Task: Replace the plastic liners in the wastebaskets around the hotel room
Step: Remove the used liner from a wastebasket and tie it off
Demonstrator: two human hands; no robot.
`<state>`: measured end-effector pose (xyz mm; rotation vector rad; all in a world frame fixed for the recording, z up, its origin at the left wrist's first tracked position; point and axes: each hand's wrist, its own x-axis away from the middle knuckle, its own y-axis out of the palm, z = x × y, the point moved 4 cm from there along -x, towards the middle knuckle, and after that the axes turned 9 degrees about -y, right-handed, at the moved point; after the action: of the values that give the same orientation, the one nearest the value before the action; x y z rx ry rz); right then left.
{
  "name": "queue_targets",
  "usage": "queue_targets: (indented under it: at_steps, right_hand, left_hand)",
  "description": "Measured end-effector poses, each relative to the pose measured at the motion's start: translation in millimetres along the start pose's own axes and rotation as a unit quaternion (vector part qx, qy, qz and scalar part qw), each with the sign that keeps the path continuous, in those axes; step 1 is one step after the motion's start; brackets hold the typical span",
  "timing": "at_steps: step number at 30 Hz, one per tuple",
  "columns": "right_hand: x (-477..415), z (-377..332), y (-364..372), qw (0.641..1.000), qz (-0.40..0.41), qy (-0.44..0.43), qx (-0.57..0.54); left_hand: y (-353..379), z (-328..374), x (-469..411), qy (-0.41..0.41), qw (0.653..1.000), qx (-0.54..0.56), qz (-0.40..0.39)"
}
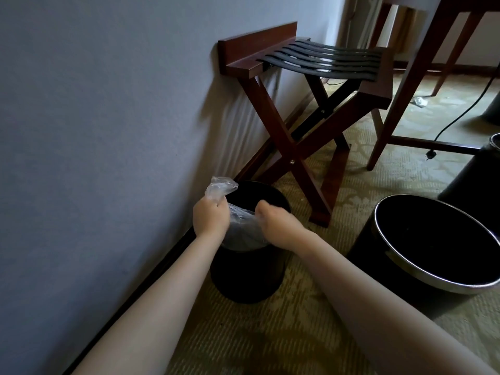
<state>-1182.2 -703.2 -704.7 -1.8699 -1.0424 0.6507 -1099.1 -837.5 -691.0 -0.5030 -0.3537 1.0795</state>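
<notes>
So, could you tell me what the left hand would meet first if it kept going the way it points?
Probably the wall: the left hand, gripping the clear liner, points up and away; depth is unclear.

A dark red wooden folding luggage rack with black straps (311, 77) is set against the pale wall (108, 104) on patterned carpet (270, 334).

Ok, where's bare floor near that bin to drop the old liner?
Free: carpet between the small bin and the large steel-rimmed bin, and nearer you between the forearms. Crowded: the luggage rack legs behind the bin, the wall tight on its left. Both hands, left and right, grip the liner.
</notes>
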Motion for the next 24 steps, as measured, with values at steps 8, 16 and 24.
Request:
queue_targets:
  at_steps: [8,16,24]
  right_hand:
    - [-5.5,11.3,24.9,0.997,-0.073,-0.002,0.003]
    - [-2.6,10.3,-19.5,0.864,0.118,0.091,-0.48]
    - [-2.7,13.4,-22.5,0.915,0.111,0.085,-0.378]
  left_hand:
    - [19.5,31.0,20.6,-0.047,0.941,0.264,-0.208]
    - [26.8,9.4,7.1,-0.034,0.969,-0.196,-0.148]
    - [34.3,13.4,20.2,0.067,0.956,-0.227,-0.173]
